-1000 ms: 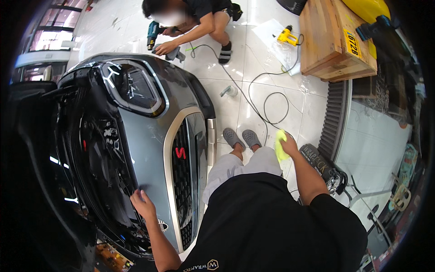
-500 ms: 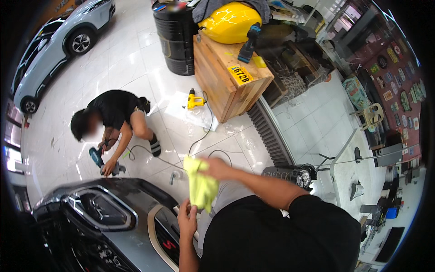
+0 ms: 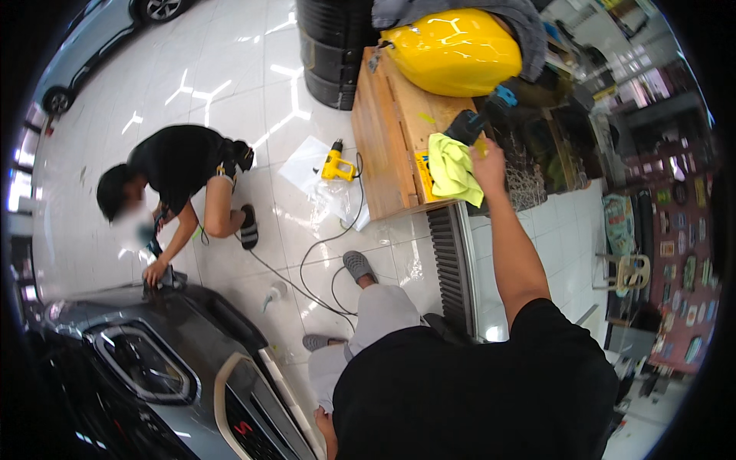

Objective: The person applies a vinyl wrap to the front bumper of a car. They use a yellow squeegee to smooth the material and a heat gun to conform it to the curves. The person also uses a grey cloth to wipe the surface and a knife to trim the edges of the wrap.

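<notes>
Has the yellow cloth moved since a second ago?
Yes. The cloth, in the right hand, went from low beside the floor grate up to the wooden crate.

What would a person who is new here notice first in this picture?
Probably the glossy yellow tank, lying on the wooden crate at the top. Just below it, the right hand reaches out with a yellow-green cloth hanging from it, over the crate's edge. At lower left is the grey car front, where a crouching person in black works, and the left hand rests by its edge.
</notes>
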A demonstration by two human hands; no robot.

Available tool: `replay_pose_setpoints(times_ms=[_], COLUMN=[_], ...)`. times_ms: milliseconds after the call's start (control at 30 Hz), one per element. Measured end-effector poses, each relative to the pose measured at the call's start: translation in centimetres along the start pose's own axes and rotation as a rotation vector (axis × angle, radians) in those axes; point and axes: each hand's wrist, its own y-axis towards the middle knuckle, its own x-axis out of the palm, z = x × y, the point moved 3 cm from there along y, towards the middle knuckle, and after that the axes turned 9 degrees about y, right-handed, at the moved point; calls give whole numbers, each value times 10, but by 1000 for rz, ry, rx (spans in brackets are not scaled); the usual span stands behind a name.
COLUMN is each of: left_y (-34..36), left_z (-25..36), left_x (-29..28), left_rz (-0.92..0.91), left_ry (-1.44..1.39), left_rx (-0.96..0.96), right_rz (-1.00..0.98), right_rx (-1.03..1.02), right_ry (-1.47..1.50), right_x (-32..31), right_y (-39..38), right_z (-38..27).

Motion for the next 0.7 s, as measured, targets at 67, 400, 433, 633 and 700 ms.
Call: replay_pose_setpoints(times_ms=[67,400,433,633,700], left_y=[-15,-60,-71,-135,-134], left_z=[-9,127,125,85,58], left_x=[37,-34,-32,-9,-6], left_rz=[102,-112,-92,-150,-234], left_ry=[281,271,209,93,79], left_rx=[93,-312,-297,-297,-248], right_rz=[66,156,287,-68,-372], right_rx=[-40,517,475,-312,-491], right_ry=[101,422,568,558,481], right_x=[15,24,21,-41,-47], right_y=[40,121,128,47,2], right_z=[27,65,71,-97,-149])
